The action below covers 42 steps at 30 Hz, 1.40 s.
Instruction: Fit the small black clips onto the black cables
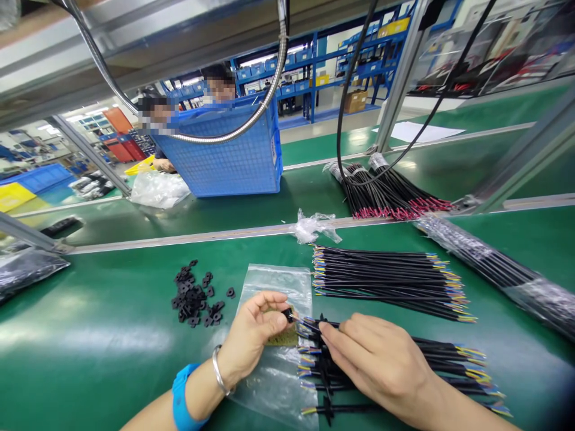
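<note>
A: What's leftmost?
B: A pile of black pieces [191,301], loose on the table [103,311]; a stray forearm could scatter them.
A: Then?
B: The left hand [249,335], fingers pinched on a small black part [288,315] above the clear bag [269,383]. Squeezed off-centre, it could slip out.
A: The wire ends [302,321]?
B: They reach it from the right; whether they're seated, I can't tell. Pushed crooked, they might bend.
A: The right hand [381,359]?
B: Fingers closed on a black cable [313,325]; too loose, it could twist. The lower cables [449,363] beneath might get dragged.
</note>
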Motion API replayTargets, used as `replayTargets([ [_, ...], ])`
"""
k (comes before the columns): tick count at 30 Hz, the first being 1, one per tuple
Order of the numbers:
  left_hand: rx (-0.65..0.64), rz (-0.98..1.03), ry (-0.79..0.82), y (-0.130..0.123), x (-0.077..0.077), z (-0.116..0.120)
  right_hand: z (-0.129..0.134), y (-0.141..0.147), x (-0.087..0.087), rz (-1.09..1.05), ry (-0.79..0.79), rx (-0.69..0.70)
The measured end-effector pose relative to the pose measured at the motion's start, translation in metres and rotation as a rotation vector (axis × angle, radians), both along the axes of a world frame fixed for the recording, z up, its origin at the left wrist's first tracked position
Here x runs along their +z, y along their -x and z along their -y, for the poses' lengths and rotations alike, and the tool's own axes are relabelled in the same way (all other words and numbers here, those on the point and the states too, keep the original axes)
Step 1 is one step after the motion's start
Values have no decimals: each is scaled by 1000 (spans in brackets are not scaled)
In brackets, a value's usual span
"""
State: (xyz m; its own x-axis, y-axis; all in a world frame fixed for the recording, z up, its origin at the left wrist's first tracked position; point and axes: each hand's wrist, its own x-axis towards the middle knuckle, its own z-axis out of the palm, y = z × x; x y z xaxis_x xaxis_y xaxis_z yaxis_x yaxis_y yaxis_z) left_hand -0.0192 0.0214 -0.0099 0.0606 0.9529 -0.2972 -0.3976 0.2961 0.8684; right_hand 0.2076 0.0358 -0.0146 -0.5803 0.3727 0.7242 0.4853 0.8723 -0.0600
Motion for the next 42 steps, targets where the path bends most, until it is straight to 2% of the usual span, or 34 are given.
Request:
replayTargets([
  [4, -29, -114, -64, 1, -4, 1, 0, -1, 3, -6, 33, -1],
  [16, -43, -292, -276, -9, 1, 13, 6, -3, 8, -45, 56, 21],
  [20, -60, -260, -168, -13, 0, 15, 8, 2, 10, -64, 17, 70],
  [23, -68, -238, -75, -14, -1, 15, 10, 4, 11, -50, -12, 42],
  [25, -63, -294, -129, -14, -2, 16, 13, 5, 12, -36, 9, 13],
  [30, -114, -600, -416, -14, 0, 19, 23, 6, 11, -1, 93, 12],
  [32, -129, -624, -476, -15, 1, 21, 25, 5, 7, 27, 126, 25],
  [38, -162, -613, -586, -20, 5, 28, 25, 7, -6, 20, 163, 62],
  [42, -156, -654, -567, -25, 7, 27, 26, 12, 0, -5, 271, 60],
])
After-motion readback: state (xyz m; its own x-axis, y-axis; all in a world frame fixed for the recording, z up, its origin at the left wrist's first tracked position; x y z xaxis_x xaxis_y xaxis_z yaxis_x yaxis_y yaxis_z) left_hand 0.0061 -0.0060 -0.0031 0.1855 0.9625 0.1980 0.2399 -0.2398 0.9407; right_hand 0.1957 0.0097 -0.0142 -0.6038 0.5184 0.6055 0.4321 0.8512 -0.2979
